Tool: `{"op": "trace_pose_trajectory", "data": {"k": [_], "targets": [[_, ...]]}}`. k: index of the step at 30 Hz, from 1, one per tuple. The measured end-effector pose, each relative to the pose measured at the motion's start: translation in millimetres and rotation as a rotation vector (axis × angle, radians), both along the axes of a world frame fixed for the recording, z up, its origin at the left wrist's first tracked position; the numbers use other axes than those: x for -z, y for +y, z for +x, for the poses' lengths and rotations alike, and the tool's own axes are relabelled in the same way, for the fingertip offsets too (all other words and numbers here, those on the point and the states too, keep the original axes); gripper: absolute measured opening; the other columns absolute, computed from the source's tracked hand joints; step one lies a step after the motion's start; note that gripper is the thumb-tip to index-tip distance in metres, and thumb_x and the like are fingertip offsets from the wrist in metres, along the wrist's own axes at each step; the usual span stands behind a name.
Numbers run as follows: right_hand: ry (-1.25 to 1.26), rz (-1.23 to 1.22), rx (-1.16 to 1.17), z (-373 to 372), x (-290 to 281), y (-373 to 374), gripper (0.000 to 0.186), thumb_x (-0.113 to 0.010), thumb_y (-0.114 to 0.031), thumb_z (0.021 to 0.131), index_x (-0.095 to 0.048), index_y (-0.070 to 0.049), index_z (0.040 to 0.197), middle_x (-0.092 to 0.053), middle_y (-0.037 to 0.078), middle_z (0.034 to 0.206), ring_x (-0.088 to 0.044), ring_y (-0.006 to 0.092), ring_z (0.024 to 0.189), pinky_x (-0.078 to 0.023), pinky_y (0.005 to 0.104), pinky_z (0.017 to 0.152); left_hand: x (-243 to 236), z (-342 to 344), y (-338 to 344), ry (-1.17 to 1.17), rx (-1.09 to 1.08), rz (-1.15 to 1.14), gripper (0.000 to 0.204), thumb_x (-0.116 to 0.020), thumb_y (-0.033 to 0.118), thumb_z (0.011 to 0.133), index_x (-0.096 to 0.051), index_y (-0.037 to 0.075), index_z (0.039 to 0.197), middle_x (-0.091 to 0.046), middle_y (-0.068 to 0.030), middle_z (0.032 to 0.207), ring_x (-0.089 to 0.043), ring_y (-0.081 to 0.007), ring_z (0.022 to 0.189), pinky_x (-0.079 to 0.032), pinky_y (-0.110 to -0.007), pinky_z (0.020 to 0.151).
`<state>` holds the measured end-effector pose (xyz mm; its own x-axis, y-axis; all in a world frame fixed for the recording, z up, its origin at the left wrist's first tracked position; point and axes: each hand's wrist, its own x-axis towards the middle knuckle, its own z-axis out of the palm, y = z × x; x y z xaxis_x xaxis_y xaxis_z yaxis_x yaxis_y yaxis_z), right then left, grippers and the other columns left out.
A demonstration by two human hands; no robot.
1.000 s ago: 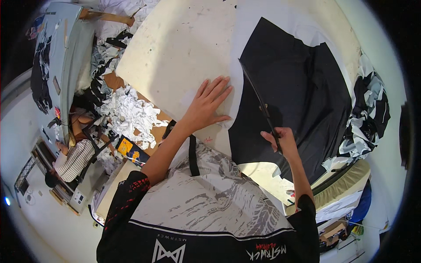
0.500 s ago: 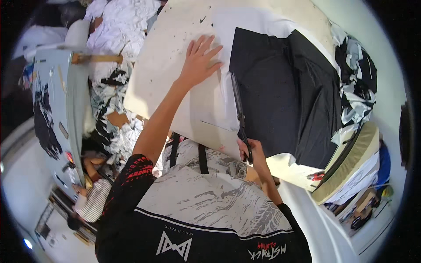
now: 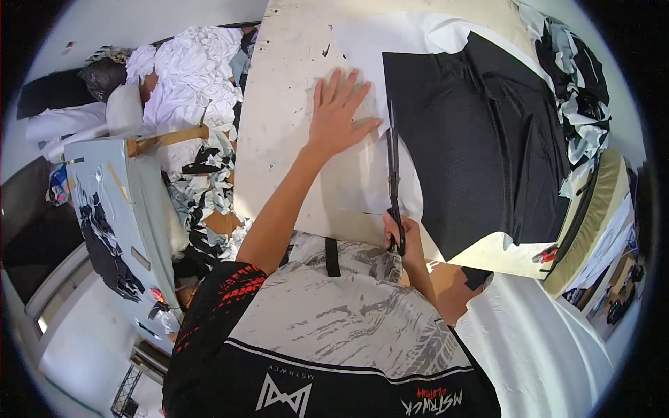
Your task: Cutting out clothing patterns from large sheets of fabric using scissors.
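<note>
My left hand (image 3: 339, 115) lies flat on the pale table with its fingers spread, just left of the cloth. In my right hand (image 3: 411, 240), near the table's front edge, are large black scissors (image 3: 394, 164), with my fingers around the handles. Their long blades point away from me, the tips at the left edge of a black fabric piece (image 3: 481, 146). That piece lies creased over white fabric (image 3: 449, 31), and its lower left edge curves away from the scissors. White material shows between that edge and the blades.
The pale table (image 3: 279, 90) fills the middle. Beyond its left edge lie a heap of white cloth (image 3: 198, 66), mixed scraps (image 3: 202, 177) and a light blue table (image 3: 115, 181). More scraps (image 3: 582, 104) hang at the right. White sheeting (image 3: 529, 334) drapes at front right.
The view has shifted, so the table sits farther right. The scissors stand more upright, and the black fabric's lower left edge now lies apart from them. My left hand still rests flat.
</note>
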<state>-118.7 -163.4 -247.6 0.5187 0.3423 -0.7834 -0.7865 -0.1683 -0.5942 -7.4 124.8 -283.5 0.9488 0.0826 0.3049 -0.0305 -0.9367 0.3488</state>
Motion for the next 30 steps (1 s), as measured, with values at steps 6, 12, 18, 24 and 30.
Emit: {"op": "trace_pose_trajectory", "data": {"k": [6, 12, 18, 24, 30], "targets": [[-0.032, -0.044, -0.004, -3, 3, -5, 0.042, -0.081, -0.037, 0.094, -0.059, -0.012, 0.071, -0.053, -0.005, 0.057, -0.050, 0.0059, 0.049, -0.035, 0.0250, 0.048, -1, -2, -15, -0.022, 0.003, -0.002, 0.070, -0.073, 0.058, 0.087, -0.063, 0.018, 0.144, -0.043, -0.0107, 0.164, -0.030, -0.0405, 0.154, -0.016, -0.063, 0.124], [-0.069, -0.089, 0.024, -5, 6, -11, 0.042, -0.085, -0.036, 0.091, -0.059, -0.010, 0.070, -0.053, -0.004, 0.056, -0.047, 0.0060, 0.046, -0.032, 0.0251, 0.046, 2, -2, -22, -0.036, 0.009, -0.014, 0.072, -0.075, 0.060, 0.086, -0.063, 0.020, 0.145, -0.043, -0.0087, 0.165, -0.031, -0.0390, 0.154, -0.018, -0.064, 0.123], [-0.067, -0.201, -0.064, -6, -6, -9, 0.045, -0.082, -0.037, 0.093, -0.057, -0.010, 0.067, -0.052, -0.002, 0.054, -0.050, 0.0085, 0.046, -0.036, 0.0264, 0.047, 3, -5, -16, -0.062, 0.005, 0.001, 0.070, -0.075, 0.058, 0.086, -0.064, 0.018, 0.142, -0.045, -0.0103, 0.162, -0.032, -0.0394, 0.153, -0.018, -0.063, 0.124], [-0.043, -0.054, 0.049, -10, 3, -13, 0.042, -0.085, -0.034, 0.092, -0.058, -0.011, 0.069, -0.055, -0.002, 0.057, -0.051, 0.0083, 0.047, -0.036, 0.0257, 0.047, 0, -4, -24, -0.034, 0.008, -0.048, 0.071, -0.074, 0.059, 0.086, -0.063, 0.018, 0.144, -0.043, -0.0100, 0.164, -0.030, -0.0375, 0.155, -0.017, -0.063, 0.125], [-0.112, -0.029, -0.040, 16, -5, 5, 0.044, -0.073, -0.039, 0.099, -0.055, -0.010, 0.071, -0.054, 0.000, 0.060, -0.054, 0.0107, 0.049, -0.039, 0.0271, 0.050, -1, -8, -20, -0.001, -0.008, -0.034, 0.073, -0.074, 0.059, 0.086, -0.061, 0.018, 0.145, -0.041, -0.0098, 0.165, -0.027, -0.0375, 0.156, -0.016, -0.063, 0.125]]}}
